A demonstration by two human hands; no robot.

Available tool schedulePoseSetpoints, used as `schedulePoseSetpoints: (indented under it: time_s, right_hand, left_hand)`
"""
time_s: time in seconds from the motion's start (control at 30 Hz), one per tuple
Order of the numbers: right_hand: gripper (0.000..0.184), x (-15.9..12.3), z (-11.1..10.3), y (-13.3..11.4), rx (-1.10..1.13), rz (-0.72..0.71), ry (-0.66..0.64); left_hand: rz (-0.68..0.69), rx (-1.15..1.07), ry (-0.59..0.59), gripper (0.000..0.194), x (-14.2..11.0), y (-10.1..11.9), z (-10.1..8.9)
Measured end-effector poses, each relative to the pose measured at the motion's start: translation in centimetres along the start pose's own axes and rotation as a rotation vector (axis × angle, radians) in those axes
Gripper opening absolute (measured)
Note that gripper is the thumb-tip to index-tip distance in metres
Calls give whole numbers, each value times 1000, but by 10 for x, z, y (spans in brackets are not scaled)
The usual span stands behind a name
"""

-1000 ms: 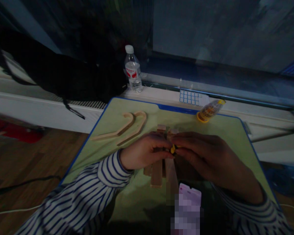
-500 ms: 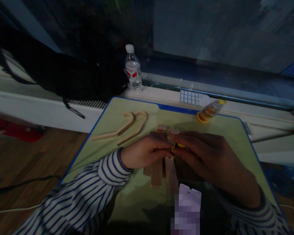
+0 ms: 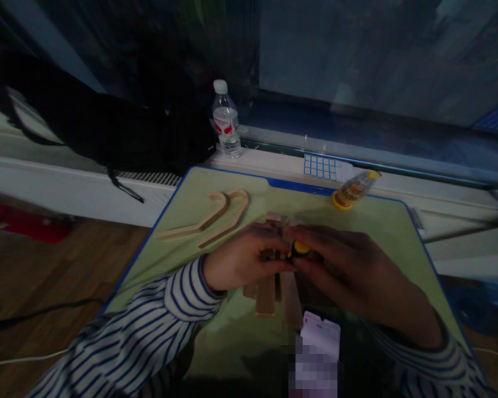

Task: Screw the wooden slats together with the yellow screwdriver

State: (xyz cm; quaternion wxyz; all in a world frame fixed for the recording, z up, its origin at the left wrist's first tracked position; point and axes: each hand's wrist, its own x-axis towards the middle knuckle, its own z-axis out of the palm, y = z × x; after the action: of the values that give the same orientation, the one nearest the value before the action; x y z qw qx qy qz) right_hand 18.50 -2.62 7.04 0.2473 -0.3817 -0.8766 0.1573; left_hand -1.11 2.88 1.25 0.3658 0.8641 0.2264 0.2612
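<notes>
My right hand [image 3: 352, 265] pinches a small yellow-and-black object [image 3: 301, 247] between thumb and fingers; its exact kind is hard to make out. Close beside it, my left hand [image 3: 247, 257] curls with thumb and fingertips at the object's left end. What those fingertips hold is hidden. Below and behind both hands lie several light wooden pieces, among them a flat bar [image 3: 265, 298] and a second bar [image 3: 289, 298] to its right. A small wooden block end [image 3: 273, 216] shows just beyond my fingers. The picture is dark.
Two bent wooden strips [image 3: 224, 218] lie on the yellow-green table [image 3: 219, 348] at left. A clear bottle with yellow ends [image 3: 352, 189] stands at the back right. On the sill are a water bottle [image 3: 226, 121] and a black bag [image 3: 108, 121]. A pale card [image 3: 321, 334] is near me.
The yellow-and-black object shows more fully between my hands. My left thumb and fingers have parted a little, and my right hand has shifted slightly left. The wooden pieces stay about where they were.
</notes>
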Motion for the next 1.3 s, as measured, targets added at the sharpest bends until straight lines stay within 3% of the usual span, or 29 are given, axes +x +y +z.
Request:
schedulePoseSetpoints:
  time_s: [0.43,0.7,1.3]
  right_hand:
    - [33,0,-1,3,71,-53,9]
    - [34,0,-2,3,17,-51,41]
    - [17,2,-2,2,-185,-53,71]
  left_hand:
    - [0,-107,-25,15,0,-4,-2]
    - [0,-132,-70,19,1,-3,-2]
    - [32,-147,-136,19,2,-5,-3]
